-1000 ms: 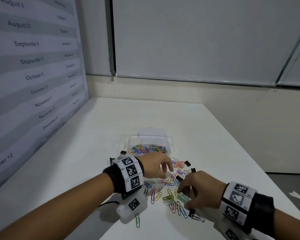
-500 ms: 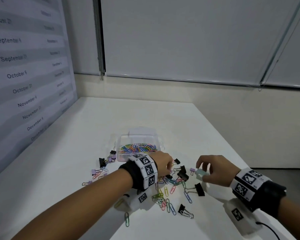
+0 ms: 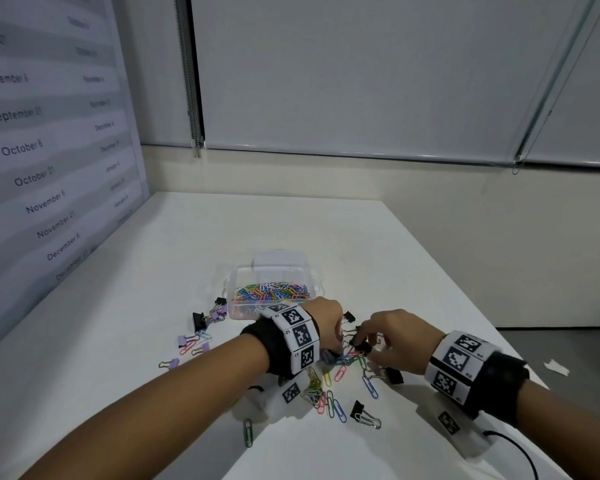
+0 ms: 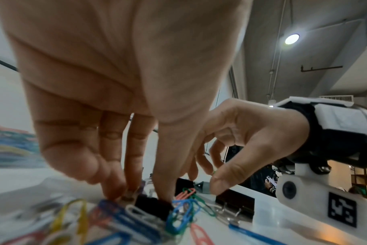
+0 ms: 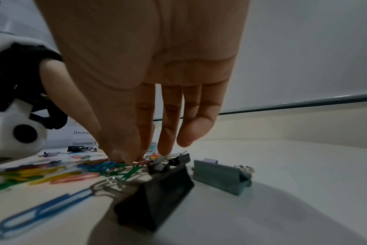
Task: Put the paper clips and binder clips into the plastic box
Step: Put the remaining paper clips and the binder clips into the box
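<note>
Both hands work the heap of clips low in the centre of the head view, just below the box (image 3: 274, 277), which already holds many paper clips; the step in hand is gathering. The left hand (image 3: 326, 323) has fingertips down on a small black binder clip (image 4: 153, 206) among paper clips (image 4: 178, 213), pinching at it, though whether it has it I cannot tell; the right hand (image 3: 395, 341) pinches into the tangle beside a large black clip (image 5: 157, 195), thumb against fingers, its catch hidden. Next, I judge, each hand must lift its catch clear and carry it up to the box; linked clips may drag. Against half a second ago, the right hand, then raised at right holding a pale clip, is down in the heap.
</note>
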{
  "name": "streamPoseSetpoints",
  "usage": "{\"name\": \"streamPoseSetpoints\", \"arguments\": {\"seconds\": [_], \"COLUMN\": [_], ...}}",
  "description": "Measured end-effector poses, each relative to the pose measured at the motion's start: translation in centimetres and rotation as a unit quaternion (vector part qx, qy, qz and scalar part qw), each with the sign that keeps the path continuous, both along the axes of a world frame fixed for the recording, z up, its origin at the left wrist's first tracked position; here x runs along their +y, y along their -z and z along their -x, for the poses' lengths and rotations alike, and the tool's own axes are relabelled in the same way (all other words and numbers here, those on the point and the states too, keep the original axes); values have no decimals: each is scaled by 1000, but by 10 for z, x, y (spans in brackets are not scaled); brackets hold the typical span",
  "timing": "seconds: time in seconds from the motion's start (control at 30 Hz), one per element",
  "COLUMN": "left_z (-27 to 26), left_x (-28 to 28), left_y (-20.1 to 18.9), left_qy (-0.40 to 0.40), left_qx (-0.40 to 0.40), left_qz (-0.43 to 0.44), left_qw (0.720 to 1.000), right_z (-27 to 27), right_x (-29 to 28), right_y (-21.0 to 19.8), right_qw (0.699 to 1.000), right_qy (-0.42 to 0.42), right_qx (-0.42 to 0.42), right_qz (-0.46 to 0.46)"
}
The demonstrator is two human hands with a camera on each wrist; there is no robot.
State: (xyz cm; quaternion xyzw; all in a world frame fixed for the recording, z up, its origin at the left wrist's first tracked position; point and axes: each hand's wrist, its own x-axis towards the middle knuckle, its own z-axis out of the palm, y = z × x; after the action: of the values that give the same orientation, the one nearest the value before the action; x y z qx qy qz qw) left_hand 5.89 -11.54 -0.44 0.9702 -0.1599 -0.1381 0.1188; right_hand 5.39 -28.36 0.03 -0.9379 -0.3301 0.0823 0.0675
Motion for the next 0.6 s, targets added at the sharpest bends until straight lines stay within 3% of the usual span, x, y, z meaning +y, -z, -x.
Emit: {"name": "streamPoseSetpoints", "arguments": {"seconds": [0.17,0.6], "left_z": [-2,1], "left_x": [2,8], "left_y": [1,0], "left_qy": [4,9], "left_qx": [18,3], "left_qz": [12,5], "left_qw": [1000,1000], "right_z": [-8,-10], "right_x": [11,15], "right_y": [4,0], "right_qw": [999,999], "right_qy": [15,14], "right_qx": [25,22], "right_qz": [37,21]}}
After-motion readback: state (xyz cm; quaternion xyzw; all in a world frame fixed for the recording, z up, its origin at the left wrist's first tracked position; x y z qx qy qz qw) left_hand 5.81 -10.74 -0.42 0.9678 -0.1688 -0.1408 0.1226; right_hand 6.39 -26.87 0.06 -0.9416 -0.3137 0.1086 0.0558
